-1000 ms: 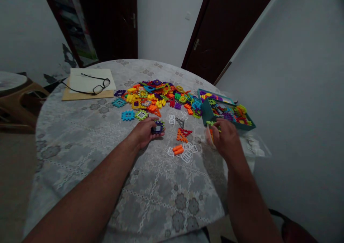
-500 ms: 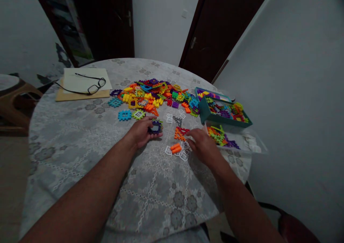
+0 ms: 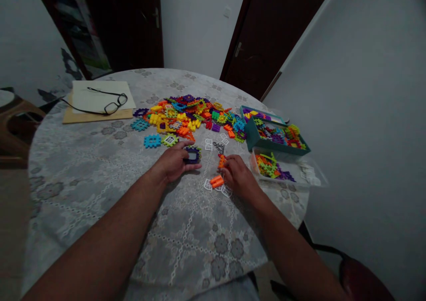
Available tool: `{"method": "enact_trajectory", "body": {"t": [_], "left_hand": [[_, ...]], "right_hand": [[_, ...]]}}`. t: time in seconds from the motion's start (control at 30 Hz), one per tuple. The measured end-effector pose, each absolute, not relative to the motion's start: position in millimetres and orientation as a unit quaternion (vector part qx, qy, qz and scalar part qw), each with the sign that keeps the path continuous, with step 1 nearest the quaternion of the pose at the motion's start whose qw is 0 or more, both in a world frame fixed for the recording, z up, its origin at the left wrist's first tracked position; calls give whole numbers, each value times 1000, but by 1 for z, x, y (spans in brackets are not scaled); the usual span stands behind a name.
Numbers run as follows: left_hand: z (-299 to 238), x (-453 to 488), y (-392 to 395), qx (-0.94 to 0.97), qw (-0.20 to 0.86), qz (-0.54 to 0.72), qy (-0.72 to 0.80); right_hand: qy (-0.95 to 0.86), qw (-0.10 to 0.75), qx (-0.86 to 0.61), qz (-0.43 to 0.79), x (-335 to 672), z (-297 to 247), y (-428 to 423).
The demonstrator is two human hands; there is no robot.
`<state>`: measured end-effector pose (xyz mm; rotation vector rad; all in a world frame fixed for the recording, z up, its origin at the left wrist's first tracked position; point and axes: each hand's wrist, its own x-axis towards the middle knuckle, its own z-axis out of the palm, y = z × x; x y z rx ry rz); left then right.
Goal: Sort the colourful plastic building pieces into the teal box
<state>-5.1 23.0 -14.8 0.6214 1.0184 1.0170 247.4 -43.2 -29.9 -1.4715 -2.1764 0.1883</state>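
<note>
My left hand (image 3: 173, 161) rests on the round table with its fingers closed round a small block assembly (image 3: 192, 154) of purple and green pieces. My right hand (image 3: 237, 174) lies just right of it, fingers curled down over some orange pieces (image 3: 222, 161) and the white window pieces (image 3: 226, 190); whether it grips one I cannot make out. Two orange pegs (image 3: 217, 181) lie by its thumb. A big heap of coloured building blocks (image 3: 191, 115) spreads beyond both hands.
A teal box (image 3: 256, 138) full of blocks stands at the right, a clear bag (image 3: 282, 170) of blocks in front of it. Glasses (image 3: 111, 106) lie on papers (image 3: 96, 98) at the far left. A brown stool (image 3: 15, 128) stands left of the table (image 3: 100, 172); dark doors behind.
My right hand has left the clear bag at the right and moved left to the orange and white pieces. The left hand has kept hold of its block assembly.
</note>
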Motion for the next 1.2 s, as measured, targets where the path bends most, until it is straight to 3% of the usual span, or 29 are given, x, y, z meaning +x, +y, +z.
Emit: {"method": "enact_trajectory", "body": {"t": [0.2,0.43,0.53,0.67,0.8,1.03,1.1,1.2], "left_hand": [[-16,-6,28,264,709,465,460],[-14,-5,27,297,698,447,474],[-12,-4,25,295,696,451,474],[-10,-4,24,287,697,453,475],[-11,-5,24,296,696,453,472],[-15,-7,24,308,694,458,463],[-15,-7,24,310,696,453,463],[-14,-8,24,309,698,448,466]], "right_hand": [[-763,305,-567,-62,290,-1,-68],[-654,236,-691,-197,362,-1,-82],[-625,247,-708,-219,363,-4,-83],[-727,289,-611,-121,324,-1,-85],[-843,226,-485,49,266,3,-89],[-883,59,-461,62,216,-4,-72],[-879,54,-467,76,219,-2,-67],[-866,116,-471,121,234,8,-56]]}}
